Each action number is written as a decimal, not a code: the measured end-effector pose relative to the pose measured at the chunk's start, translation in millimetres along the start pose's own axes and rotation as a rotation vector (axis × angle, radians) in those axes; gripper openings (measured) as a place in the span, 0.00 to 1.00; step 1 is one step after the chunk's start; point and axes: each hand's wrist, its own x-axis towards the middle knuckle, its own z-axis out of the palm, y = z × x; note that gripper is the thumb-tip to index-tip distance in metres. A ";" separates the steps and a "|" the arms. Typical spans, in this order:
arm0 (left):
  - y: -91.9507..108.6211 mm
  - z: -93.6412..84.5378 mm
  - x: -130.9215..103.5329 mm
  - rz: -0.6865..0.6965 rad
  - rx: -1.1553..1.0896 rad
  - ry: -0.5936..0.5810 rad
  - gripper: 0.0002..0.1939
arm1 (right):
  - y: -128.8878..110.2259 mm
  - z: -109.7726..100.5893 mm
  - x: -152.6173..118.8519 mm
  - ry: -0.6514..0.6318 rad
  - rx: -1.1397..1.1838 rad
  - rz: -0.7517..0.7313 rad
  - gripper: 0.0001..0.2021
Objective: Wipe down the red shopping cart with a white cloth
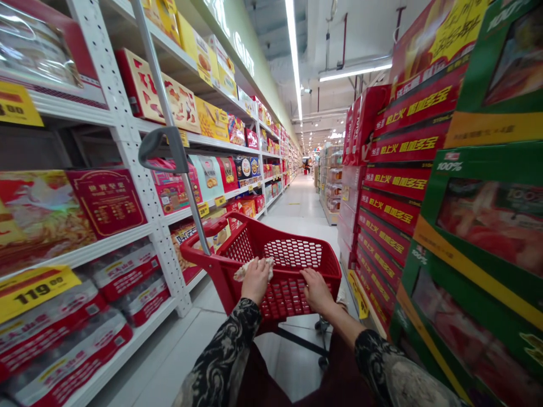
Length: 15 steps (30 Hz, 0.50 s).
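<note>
In front of me is a red plastic shopping cart (pixel 292 291) with perforated walls, wheels below and a tall grey handle (pixel 165 148) rising at its left. The part of its basket that I can see into holds nothing. My left hand (pixel 255 281) is closed at the near rim, with a crumpled pale cloth (pixel 241 273) bunched under it and showing on both sides. Farther right along the same rim, my right hand (pixel 317 290) curls its fingers over the edge. Both palms are hidden.
On the left, white shelves (pixel 114 113) hold boxed goods, bottle packs (pixel 70 362) and yellow price tags (pixel 36 291). Stacked red drink cartons (pixel 394 181) and green boxes (pixel 479 226) stand close on the right. A tiled aisle (pixel 292 200) runs ahead between them.
</note>
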 end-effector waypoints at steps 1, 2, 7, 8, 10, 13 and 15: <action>0.2 0.4 0.6 0.019 -0.007 0.000 0.21 | 0.2 -0.1 -0.5 0.004 0.004 -0.004 0.26; -3.3 -1.0 1.3 0.026 -0.011 0.000 0.21 | 0.3 -0.2 -0.9 0.009 0.009 -0.009 0.26; -39.7 -17.5 2.4 -0.079 0.026 0.030 0.20 | -1.3 0.6 -2.2 0.019 0.029 -0.006 0.27; -40.7 -18.7 1.6 -0.094 0.034 0.028 0.20 | -1.6 1.2 -2.1 0.020 0.030 0.000 0.27; -30.7 -16.2 -0.9 -0.089 0.034 0.010 0.20 | -2.0 2.4 -1.8 0.019 0.029 0.008 0.27; 2.0 -5.2 -3.3 -0.024 -0.010 -0.020 0.21 | -1.5 3.0 -1.6 0.014 0.025 0.009 0.27; 17.5 -0.4 -2.3 0.040 -0.047 -0.051 0.22 | -0.7 2.7 -1.9 0.010 0.025 0.010 0.27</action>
